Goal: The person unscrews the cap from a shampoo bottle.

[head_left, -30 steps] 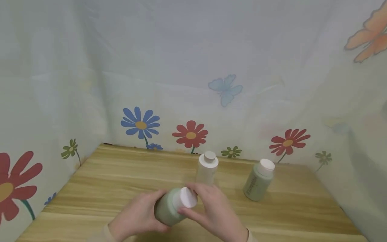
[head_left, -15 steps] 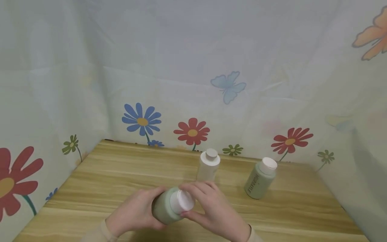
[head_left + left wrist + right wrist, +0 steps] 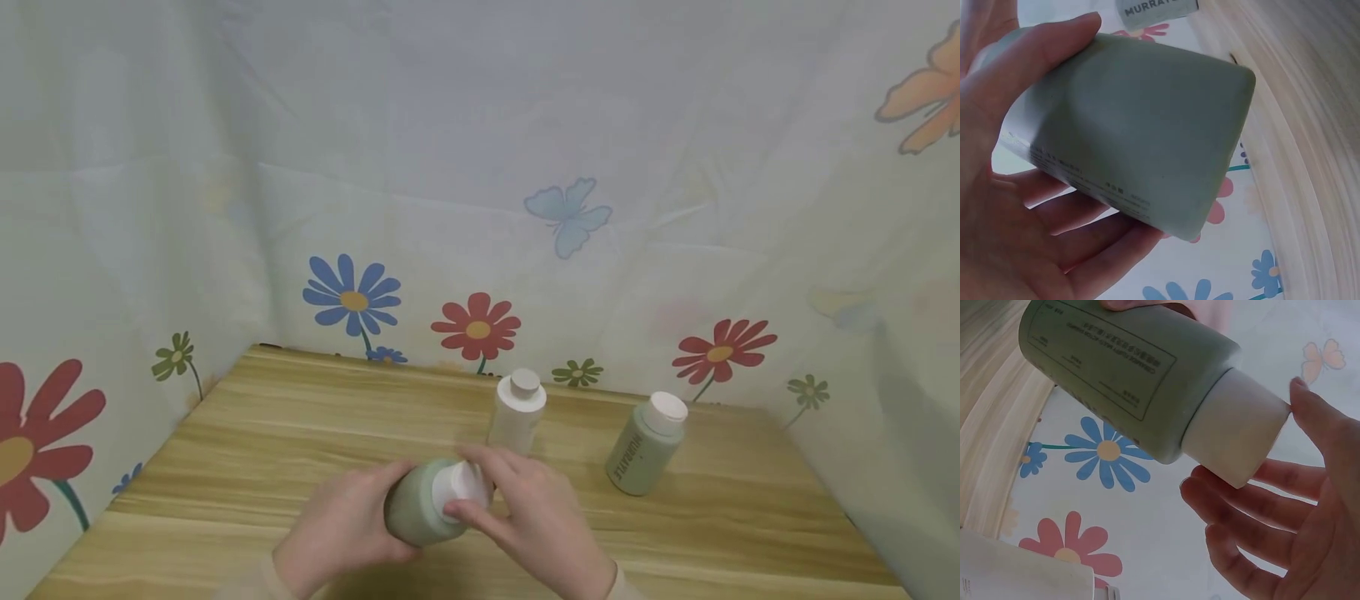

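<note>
A green shampoo bottle (image 3: pixel 417 507) is tilted above the table, its white cap (image 3: pixel 1236 428) pointing to the right in the head view. My left hand (image 3: pixel 341 527) grips the bottle body, thumb on one side and fingers under the other, as the left wrist view shows. At the cap, my right hand (image 3: pixel 542 518) pinches with its thumb at the end edge and fingers along the opposite side. The cap still sits on the bottle neck. Small print covers the side of the bottle facing the right wrist camera.
Behind my right hand stands a white bottle (image 3: pixel 516 417) with a narrow cap, its base hidden. A second green bottle (image 3: pixel 643 454) with a white cap stands farther right on the wooden table (image 3: pixel 315 408). A flower-printed curtain (image 3: pixel 420 217) surrounds the table's back and sides.
The right fingers have shifted around the cap, over its end half a second ago and now back at its side. The bottle has tilted slightly; both hands stay in place.
</note>
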{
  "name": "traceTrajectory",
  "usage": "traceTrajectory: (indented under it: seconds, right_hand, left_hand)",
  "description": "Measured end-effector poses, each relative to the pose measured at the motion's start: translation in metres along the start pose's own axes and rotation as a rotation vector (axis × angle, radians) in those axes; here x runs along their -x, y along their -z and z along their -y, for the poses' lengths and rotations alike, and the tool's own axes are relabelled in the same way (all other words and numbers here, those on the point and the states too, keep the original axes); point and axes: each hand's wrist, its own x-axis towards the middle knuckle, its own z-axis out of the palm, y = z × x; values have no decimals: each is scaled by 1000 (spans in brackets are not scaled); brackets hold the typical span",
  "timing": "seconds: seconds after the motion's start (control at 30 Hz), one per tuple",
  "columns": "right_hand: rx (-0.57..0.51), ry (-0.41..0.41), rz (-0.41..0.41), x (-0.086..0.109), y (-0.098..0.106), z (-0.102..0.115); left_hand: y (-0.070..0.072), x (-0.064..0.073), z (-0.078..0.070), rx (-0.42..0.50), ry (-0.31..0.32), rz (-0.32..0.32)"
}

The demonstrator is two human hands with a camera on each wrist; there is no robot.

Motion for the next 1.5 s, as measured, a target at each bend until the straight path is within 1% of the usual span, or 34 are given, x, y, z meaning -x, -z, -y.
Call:
traceTrajectory:
  seconds: [0.17, 0.27, 0.33, 0.47, 0.53, 0.6, 0.67, 0.73, 0.8, 1.0, 1.07, 1.13, 1.23, 1.33, 1.43, 1.5]
  right_hand:
    - [-14, 9, -6, 1, 1, -1]
    - [-14, 40, 4, 1, 2, -2]
    - [-11, 79, 8, 0, 2, -3]
    - [3, 189, 9, -1, 3, -8]
    - [10, 234, 12, -1, 4, -9]
    - [15, 256, 23, -1, 5, -10]
    - [16, 254, 40, -1, 5, -10]
    - [18, 232, 51, -1, 5, -10]
    - [21, 191, 55, 0, 5, -10]
    - [5, 16, 60, -1, 4, -11]
    - [-17, -22, 68, -1, 4, -11]
    - [-33, -40, 73, -2, 4, -11]
    - [-47, -41, 81, -2, 5, -11]
    - [-59, -11, 83, -1, 4, -11]
    - [-48, 54, 76, 0, 4, -12]
    - [-12, 107, 64, 0, 3, -14]
  left_hand:
    - [-3, 0, 0, -31, -27, -32]
    - [-5, 1, 0, -45, -43, -47]
    - [-6, 1, 1, -51, -53, -62]
    - [-7, 1, 1, -47, -62, -80]
    - [-7, 1, 1, -38, -52, -76]
    - [-8, 0, 1, -32, -40, -65]
    - [-7, 0, 1, -28, -32, -58]
    - [-7, 0, 1, -27, -27, -54]
    - [-7, 0, 2, -29, -24, -53]
    - [-7, 0, 2, -35, -20, -55]
    - [-7, 0, 1, -35, -16, -54]
    - [-7, -1, 0, -31, -10, -47]
    - [-7, -1, 0, -13, -2, -29]
    - [-8, -1, 0, -4, 3, -17]
    - [-9, -1, 1, -11, -1, -19]
    - [-10, 0, 2, -18, -5, -23]
